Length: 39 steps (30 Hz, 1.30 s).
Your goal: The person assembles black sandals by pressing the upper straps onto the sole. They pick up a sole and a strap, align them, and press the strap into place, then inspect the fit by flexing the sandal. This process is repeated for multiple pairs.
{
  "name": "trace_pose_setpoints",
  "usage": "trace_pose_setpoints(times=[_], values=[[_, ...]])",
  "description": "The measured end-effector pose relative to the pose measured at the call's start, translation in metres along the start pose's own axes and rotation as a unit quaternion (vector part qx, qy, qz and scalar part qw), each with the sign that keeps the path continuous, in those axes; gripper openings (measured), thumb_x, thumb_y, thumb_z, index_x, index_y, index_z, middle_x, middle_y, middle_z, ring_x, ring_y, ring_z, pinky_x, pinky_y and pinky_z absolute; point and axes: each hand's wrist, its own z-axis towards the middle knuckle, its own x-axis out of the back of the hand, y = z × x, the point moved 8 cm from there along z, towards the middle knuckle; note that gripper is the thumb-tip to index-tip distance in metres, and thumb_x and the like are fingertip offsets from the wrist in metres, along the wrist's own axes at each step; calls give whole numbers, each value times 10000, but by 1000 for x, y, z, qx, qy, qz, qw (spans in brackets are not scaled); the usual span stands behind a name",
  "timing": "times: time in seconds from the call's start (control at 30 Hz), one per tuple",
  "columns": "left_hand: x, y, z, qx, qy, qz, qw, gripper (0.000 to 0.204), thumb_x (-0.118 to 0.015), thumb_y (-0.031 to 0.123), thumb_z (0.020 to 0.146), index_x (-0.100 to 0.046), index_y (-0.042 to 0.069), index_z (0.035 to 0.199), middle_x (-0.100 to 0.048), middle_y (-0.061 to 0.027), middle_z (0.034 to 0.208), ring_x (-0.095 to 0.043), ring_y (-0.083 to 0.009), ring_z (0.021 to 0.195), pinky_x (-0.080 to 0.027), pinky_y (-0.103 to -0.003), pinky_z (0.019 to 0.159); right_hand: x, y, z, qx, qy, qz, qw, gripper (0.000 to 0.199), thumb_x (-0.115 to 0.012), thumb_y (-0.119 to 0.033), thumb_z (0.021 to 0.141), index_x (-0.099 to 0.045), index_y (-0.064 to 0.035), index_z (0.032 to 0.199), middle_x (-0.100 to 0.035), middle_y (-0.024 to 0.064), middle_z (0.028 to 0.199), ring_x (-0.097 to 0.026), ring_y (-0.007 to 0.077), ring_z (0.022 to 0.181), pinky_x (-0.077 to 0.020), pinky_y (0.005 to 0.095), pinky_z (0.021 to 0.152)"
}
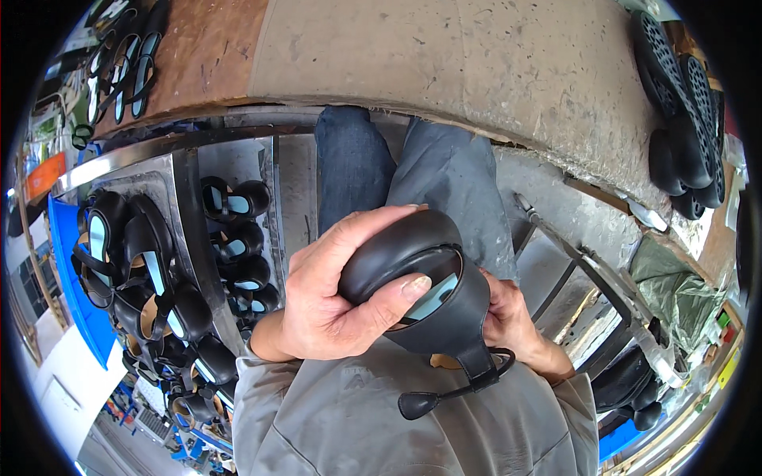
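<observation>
Shoe (459, 317): black, pale-blue insole, near the view's middle, toe toward 11 o'clock, strap (418, 405) at its 6 o'clock.
Left hand (337, 293): grip clamped on the toe.
Right hand (512, 317): grip closed on the shoe's 4 o'clock side, fingers partly hidden.
Tabletop (381, 47): 12 o'clock, bearing upturned black shoes (686, 147) at 2 o'clock.
Blue tray (75, 278): 9 o'clock.

There's a workbench (373, 55) at twelve o'clock, upturned black shoes (689, 151) at two, green sheeting (679, 293) past three, a blue bin (91, 317) near nine.
</observation>
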Motion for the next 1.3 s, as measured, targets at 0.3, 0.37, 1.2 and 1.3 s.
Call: trace_pose_setpoints(times=[0.3, 0.37, 1.2, 1.3], values=[[0, 9, 10, -24, -30, 86, 996, 384, -691, 38, 799, -543, -60, 1139, -651, -150, 925, -665, -209, 783, -521, -280, 677, 5, -13, 9, 24, -9, -9, 1000, 280, -545, 20, 847, -549, -6, 1126, -650, 137, 791, -680, 272, 650, -512, 306, 561], [-1, 15, 18, -17, -47, 129, 990, 378, -698, 29, 773, -557, -46, 1116, -637, -141, 866, -654, -221, 731, -512, -293, 645, 5, -15, 10, 23, -21, -10, 999, 250, -551, 7, 858, -550, -4, 1107, -648, 152, 818, -678, 291, 658, -509, 320, 557], [-20, 24, 35, -6, -214, 175, 961, 530, -761, 78, 734, -538, 12, 1211, -626, -145, 1058, -646, -293, 931, -508, -355, 808, 13, -14, -1, 31, 34, 22, 999, 196, -576, 23, 844, -568, 27, 1040, -665, 134, 810, -681, 236, 708, -527, 307, 610], [-20, 11, 18, 12, -131, -222, 966, 1021, -842, 61, 653, -212, -2, 1454, -433, -176, 1376, -417, -230, 1278, -310, -366, 1074, 29, -8, -1, 21, 27, 159, 987, 181, -627, 7, 851, -592, 30, 1028, -691, 45, 891, -650, 108, 791, -512, 236, 703]])
